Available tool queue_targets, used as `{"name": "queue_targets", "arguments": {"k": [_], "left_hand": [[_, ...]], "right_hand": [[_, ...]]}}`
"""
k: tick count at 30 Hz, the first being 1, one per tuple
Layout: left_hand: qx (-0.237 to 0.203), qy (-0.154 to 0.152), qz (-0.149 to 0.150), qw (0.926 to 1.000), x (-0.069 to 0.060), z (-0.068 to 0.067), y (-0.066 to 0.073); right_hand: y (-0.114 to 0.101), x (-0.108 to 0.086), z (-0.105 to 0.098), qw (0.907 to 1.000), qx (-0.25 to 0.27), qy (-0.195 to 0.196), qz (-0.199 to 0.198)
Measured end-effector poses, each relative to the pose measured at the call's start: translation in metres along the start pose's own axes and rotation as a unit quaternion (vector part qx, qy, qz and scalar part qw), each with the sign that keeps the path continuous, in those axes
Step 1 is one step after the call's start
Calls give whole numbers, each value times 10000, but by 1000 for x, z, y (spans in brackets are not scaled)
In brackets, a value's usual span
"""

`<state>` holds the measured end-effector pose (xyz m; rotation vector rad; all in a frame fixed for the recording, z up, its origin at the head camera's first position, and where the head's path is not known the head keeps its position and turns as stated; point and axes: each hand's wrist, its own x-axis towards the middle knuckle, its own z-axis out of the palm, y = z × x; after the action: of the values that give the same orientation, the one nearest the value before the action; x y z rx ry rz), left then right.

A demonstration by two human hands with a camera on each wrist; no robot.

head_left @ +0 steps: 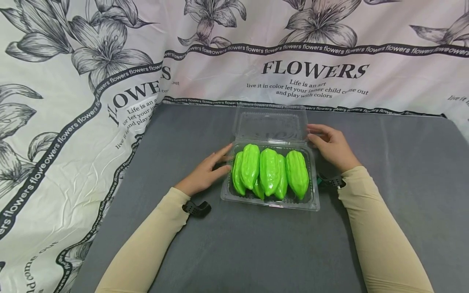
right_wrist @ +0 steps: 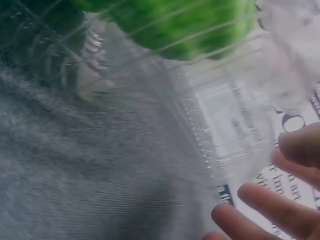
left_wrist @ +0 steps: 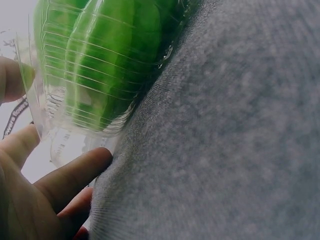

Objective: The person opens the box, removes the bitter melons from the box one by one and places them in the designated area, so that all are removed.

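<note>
A clear plastic clamshell box (head_left: 270,205) lies on the table, its lid (head_left: 270,124) tipped back toward the wall. Several glossy, ribbed green fruits (head_left: 269,171), which look like star fruits, fill the base; some lie partly under others. My left hand (head_left: 205,173) is at the box's left side, fingers spread and fairly straight; in the left wrist view, fingertips (left_wrist: 102,157) reach the clear wall near the cloth. By the lid's right edge, near the hinge, is my right hand (head_left: 335,147). Its fingers (right_wrist: 270,205) are loosely extended, and no grip on the lid shows.
Grey cloth (head_left: 256,252) covers the table. Behind and to the left hangs a white sheet (head_left: 220,77) with printed flowers and lettering. A dark strap (head_left: 197,208) is at the left wrist, another strap (head_left: 332,181) at the right.
</note>
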<state>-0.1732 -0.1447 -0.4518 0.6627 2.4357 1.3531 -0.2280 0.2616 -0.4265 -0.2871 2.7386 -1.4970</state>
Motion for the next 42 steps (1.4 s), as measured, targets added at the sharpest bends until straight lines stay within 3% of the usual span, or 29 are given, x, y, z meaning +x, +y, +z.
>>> {"name": "queue_targets", "arguments": {"k": [4, 16, 42], "left_hand": [[-33, 12, -4, 10000, 0, 0, -1], [-67, 13, 10, 10000, -1, 0, -2], [-107, 34, 63, 9999, 0, 1, -2]], "right_hand": [[-10, -4, -6, 9991, -415, 41, 64], [-34, -11, -18, 9956, -877, -78, 332], [-90, -31, -3, 9869, -1391, -808, -119]]}}
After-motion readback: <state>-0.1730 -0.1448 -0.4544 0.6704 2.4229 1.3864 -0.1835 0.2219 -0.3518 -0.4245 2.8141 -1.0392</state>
